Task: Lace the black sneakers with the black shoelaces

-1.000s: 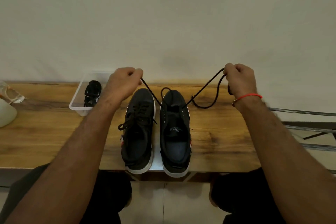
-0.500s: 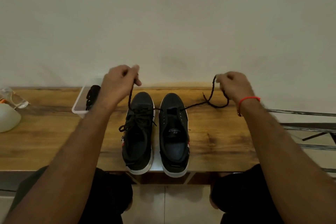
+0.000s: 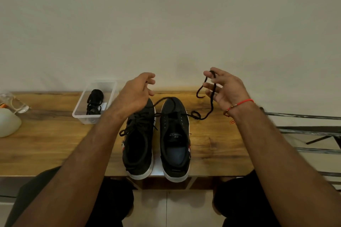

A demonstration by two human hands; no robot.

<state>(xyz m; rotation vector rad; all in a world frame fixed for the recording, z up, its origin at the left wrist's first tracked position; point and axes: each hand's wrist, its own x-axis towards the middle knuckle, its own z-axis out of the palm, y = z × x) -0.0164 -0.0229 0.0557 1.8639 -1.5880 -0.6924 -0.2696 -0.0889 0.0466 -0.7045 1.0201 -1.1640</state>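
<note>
The fingers (image 3: 209, 85) of the right hand (image 3: 227, 90) are spread and only loosely bent, with one end of a thin black shoelace (image 3: 212, 97) draped over and between them rather than pinched tight. The left hand (image 3: 137, 94) hovers above the toe of the left shoe with its fingers relaxed and slightly curled; the lace's other end runs up towards it, but whether the fingertips actually hold it cannot be told.

Two black low-top sneakers with white soles stand side by side, toes pointing to 12 o'clock, on a brown wooden table (image 3: 46, 143). The left sneaker (image 3: 138, 143) looks fully laced, with crossed laces and loose ends near its tongue. The right sneaker (image 3: 175, 134), just beside it at 3 o'clock, appears to carry the lace only through its eyelets nearest the toe; the rows of eyelets above show bare.

So roughly half the task seems done: one shoe finished, the second barely begun, with all the crossings up to its collar left.

At about 10 o'clock from the shoes sits a clear plastic rectangular tray (image 3: 79, 112) holding a coiled bundle of black laces (image 3: 94, 105).
</note>
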